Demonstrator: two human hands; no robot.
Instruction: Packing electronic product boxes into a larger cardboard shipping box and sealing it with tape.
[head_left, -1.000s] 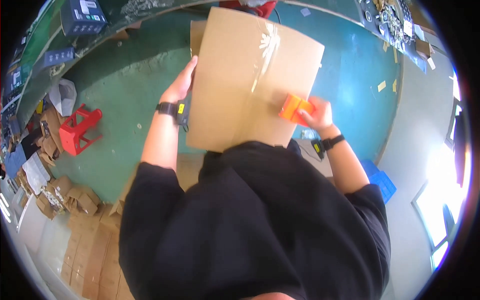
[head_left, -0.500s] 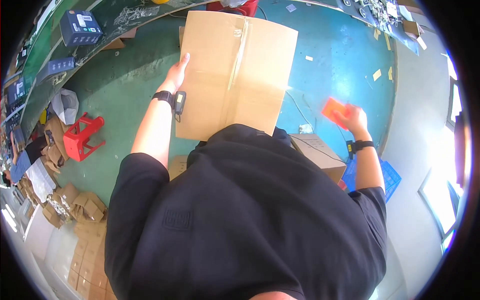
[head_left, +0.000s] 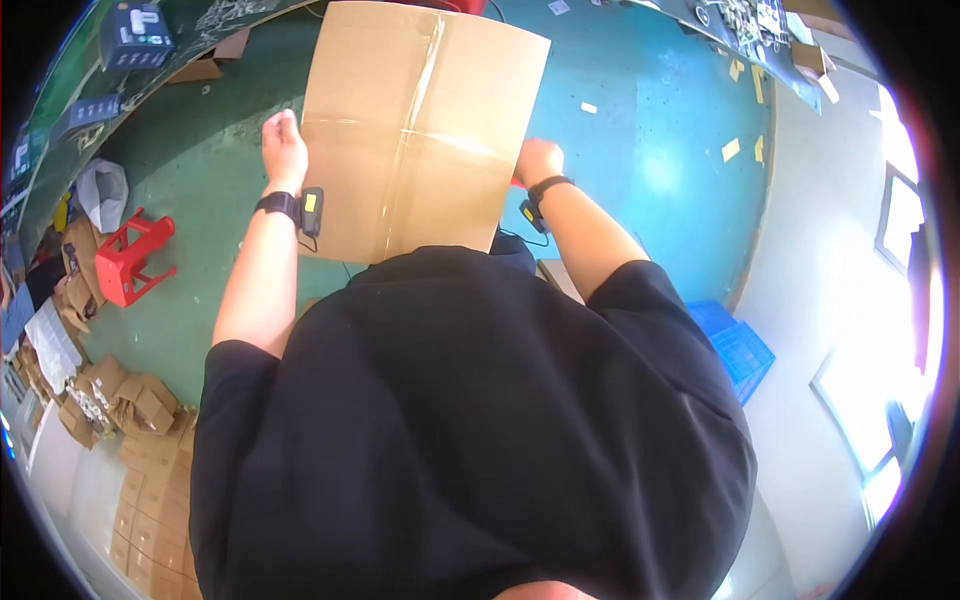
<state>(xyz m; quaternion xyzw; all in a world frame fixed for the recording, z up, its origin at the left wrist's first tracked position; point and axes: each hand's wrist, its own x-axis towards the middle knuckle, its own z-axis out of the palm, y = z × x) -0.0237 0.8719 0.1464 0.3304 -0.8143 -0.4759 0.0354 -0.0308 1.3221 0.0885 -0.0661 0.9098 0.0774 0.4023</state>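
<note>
A large cardboard box (head_left: 350, 190) stands in front of my body, a shiny strip of clear tape (head_left: 413, 110) running down its face. A fainter line crosses the face from side to side. Beside the box's left edge is my left hand (head_left: 285, 155), its fingers curled in; whether anything small is between them is hidden. My right hand (head_left: 541, 160) is closed at the right edge, around an orange-red block-shaped object (head_left: 517, 183). Only a sliver of that object shows below the hand. Both wrists wear black straps with small devices.
A red plastic stool (head_left: 135, 258) stands on the green floor at left. Blue crates (head_left: 740, 360) are by the right wall. Dark blue boxes (head_left: 137, 38) sit on the curved bench at upper left. Torn cartons (head_left: 145, 403) lie at lower left.
My right hand has swung left with the orange-red object, from out over the floor to the box's right edge. My left hand's fingers have curled in, off the box's face.
</note>
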